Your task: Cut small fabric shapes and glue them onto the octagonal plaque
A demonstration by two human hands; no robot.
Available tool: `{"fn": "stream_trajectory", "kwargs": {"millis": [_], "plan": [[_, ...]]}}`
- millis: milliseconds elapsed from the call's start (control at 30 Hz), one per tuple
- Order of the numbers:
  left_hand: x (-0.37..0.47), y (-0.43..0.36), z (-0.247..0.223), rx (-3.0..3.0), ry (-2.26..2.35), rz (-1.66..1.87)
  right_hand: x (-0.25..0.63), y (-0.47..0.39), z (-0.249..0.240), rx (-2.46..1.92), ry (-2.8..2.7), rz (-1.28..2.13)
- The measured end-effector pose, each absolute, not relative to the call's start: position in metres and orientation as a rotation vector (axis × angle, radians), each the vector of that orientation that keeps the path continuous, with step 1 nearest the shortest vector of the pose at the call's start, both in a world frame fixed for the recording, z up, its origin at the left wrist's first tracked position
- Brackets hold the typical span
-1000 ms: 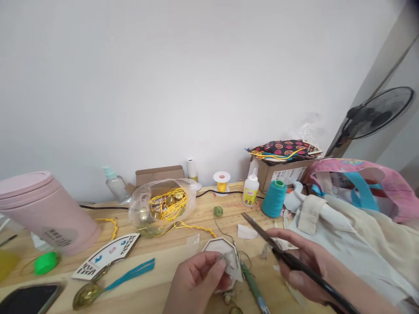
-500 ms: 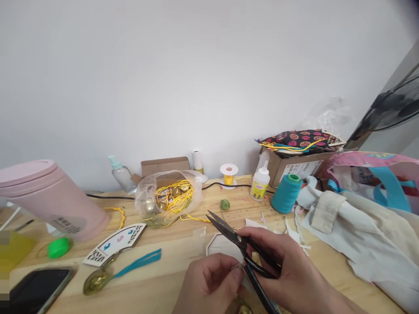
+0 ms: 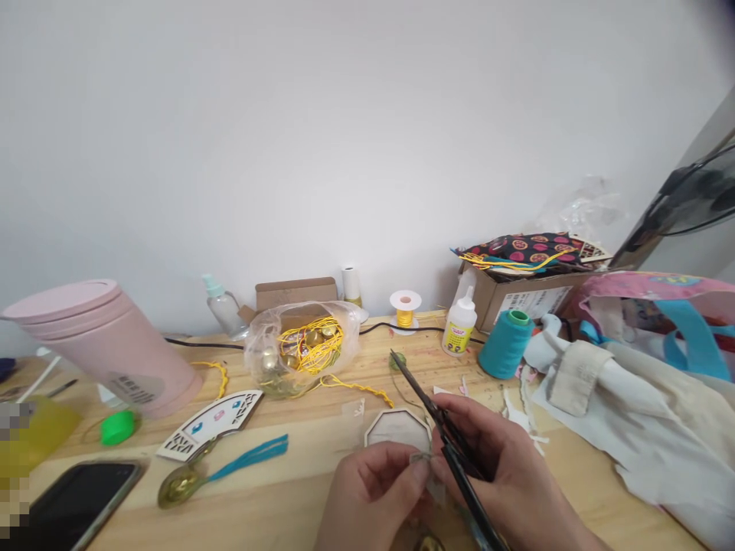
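My right hand [image 3: 494, 451] is wrapped round a pair of black-handled scissors [image 3: 422, 394], whose dark blades point up and away, seen nearly edge-on. Thumb and finger of my left hand [image 3: 379, 490] pinch a thin greenish cord [image 3: 422, 457], and the right fingertips are close beside it. Behind my left fingers lies an octagonal wooden frame [image 3: 396, 415] with a pale centre, its lower part hidden. A small ball of green thread [image 3: 397, 358] sits past the scissor tips. Below my hands, a shiny gold-coloured piece [image 3: 429, 542] shows only in part.
To the left are a pink tumbler [image 3: 138, 344], a phone [image 3: 74, 501], a fan-shaped wooden piece [image 3: 212, 421] and a gold ornament with a blue tassel [image 3: 181, 484]. Farther back stand a bag of bells [image 3: 307, 344], a glue bottle [image 3: 459, 325] and a teal thread cone [image 3: 505, 344]. White cloth [image 3: 632, 413] lies right.
The scissors have turned from showing their blades broadside to nearly edge-on, and their tips have swung right. My right fingers have come closer to the cord that the left hand still pinches.
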State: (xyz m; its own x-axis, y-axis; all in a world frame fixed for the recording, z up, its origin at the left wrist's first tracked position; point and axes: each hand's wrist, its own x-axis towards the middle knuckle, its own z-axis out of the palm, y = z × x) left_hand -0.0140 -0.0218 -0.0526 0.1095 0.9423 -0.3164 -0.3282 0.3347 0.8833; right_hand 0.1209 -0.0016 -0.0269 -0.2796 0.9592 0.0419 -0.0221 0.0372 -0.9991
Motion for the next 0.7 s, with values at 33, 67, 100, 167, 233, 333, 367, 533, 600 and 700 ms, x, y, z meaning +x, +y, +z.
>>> {"fn": "stream_trajectory", "kwargs": {"millis": [33,67,100,167,233,333,367,533,600,700], "plan": [[-0.014,-0.021,-0.053,0.750,1.070,1.079,0.122,-0.001,-0.027,-1.002,-1.416,1.388],[-0.014,-0.021,-0.051,0.754,1.084,1.093,0.123,0.000,-0.027,-0.979,-1.401,1.381],[-0.015,-0.021,-0.049,0.750,1.092,1.114,0.126,0.000,-0.026,-0.949,-1.380,1.377],[-0.016,-0.021,-0.043,0.715,1.115,1.159,0.132,0.002,-0.025,-0.882,-1.348,1.394],[-0.019,-0.020,-0.037,0.686,1.144,1.204,0.138,0.003,-0.023,-0.829,-1.342,1.481],[-0.024,-0.018,-0.030,0.673,1.171,1.243,0.141,0.003,-0.023,-0.829,-1.348,1.605],[-0.026,-0.017,-0.028,0.673,1.176,1.258,0.139,0.003,-0.025,-0.842,-1.361,1.602],[-0.037,-0.014,-0.024,0.592,1.159,1.361,0.129,0.007,-0.044,-0.839,-1.532,1.504],[-0.040,-0.013,-0.017,0.552,1.134,1.419,0.129,0.007,-0.050,-0.831,-1.650,1.493],[-0.041,-0.012,-0.002,0.535,1.111,1.505,0.134,0.005,-0.053,-0.873,-1.782,1.414]]}}
